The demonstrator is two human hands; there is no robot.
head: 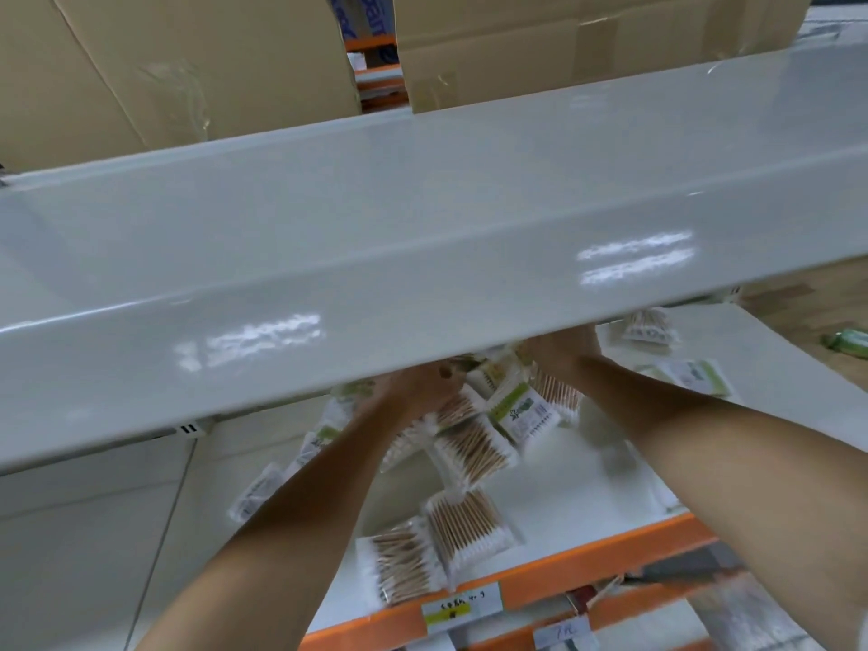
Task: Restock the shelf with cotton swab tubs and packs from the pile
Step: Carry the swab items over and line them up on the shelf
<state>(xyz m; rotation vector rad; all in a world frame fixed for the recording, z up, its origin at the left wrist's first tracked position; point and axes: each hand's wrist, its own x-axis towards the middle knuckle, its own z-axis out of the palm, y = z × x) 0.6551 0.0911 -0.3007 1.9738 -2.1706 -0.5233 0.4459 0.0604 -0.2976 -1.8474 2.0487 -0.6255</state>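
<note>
Both my arms reach under a grey upper shelf board (422, 237) onto a white shelf (563, 500) with an orange front rail. My left hand (413, 392) and my right hand (559, 350) meet at a bunch of clear cotton swab packs (474, 444), some with green and white labels (521, 411). The board hides most of both hands, so their fingers cannot be made out. Two more swab packs (441, 542) lie flat near the front rail. Other packs (263, 491) stand along the left, beside my left forearm.
Loose packs (648, 324) and a flat green-labelled pack (690, 375) lie at the shelf's right back. Cardboard boxes (188, 63) stand on the upper board. A price label (462, 606) sits on the orange rail, with lower shelves below. A wooden floor lies at the right.
</note>
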